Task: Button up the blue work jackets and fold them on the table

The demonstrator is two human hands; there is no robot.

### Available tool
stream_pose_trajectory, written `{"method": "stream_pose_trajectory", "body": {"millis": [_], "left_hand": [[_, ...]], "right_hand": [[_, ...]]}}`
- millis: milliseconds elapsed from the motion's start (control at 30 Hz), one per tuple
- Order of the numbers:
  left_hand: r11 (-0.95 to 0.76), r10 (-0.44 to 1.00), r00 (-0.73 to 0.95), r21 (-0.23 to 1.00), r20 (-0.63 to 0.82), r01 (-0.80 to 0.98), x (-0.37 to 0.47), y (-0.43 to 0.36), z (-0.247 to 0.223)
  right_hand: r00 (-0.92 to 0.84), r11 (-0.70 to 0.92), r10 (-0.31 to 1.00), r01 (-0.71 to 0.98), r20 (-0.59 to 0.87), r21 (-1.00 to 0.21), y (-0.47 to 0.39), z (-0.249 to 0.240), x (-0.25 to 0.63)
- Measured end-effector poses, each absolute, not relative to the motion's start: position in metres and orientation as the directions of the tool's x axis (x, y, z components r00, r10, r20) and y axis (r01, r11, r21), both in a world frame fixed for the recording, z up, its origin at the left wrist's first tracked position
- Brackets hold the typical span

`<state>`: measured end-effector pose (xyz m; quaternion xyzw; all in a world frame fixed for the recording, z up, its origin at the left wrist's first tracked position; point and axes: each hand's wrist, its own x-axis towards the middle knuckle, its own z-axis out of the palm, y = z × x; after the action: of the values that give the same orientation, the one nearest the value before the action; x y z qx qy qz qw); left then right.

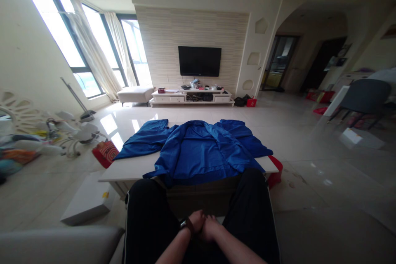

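Observation:
A blue long-sleeved garment (pixel 201 154) lies spread over a low white table (pixel 108 174), its sleeves out to both sides and its lower edge hanging over the near side. Between my dark-trousered knees, my left hand (pixel 196 220) and my right hand (pixel 210 227) rest together, touching each other and away from the garment. A dark watch (pixel 186 223) is on my left wrist. The fingers of both hands are curled and partly hidden, and whether they hold anything is too dim to make out.
A white box (pixel 88 200) stands on the floor left of the table, with a red bag (pixel 106 153) behind it. A red stool (pixel 275 172) is at the table's right. The sofa (pixel 58 245) fills the lower left.

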<state>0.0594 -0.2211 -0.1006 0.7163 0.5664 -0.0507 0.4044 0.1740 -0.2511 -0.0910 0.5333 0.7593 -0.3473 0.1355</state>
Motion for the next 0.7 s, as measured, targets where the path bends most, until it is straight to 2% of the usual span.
{"method": "stream_pose_trajectory", "body": {"millis": [700], "left_hand": [[-0.039,0.771,0.352,0.514,-0.53,0.857,0.0598,-0.221,-0.0986]], "right_hand": [[-0.392,0.187,0.724,0.904,-0.568,-0.385,-0.2534,-0.0826,0.1747]]}}
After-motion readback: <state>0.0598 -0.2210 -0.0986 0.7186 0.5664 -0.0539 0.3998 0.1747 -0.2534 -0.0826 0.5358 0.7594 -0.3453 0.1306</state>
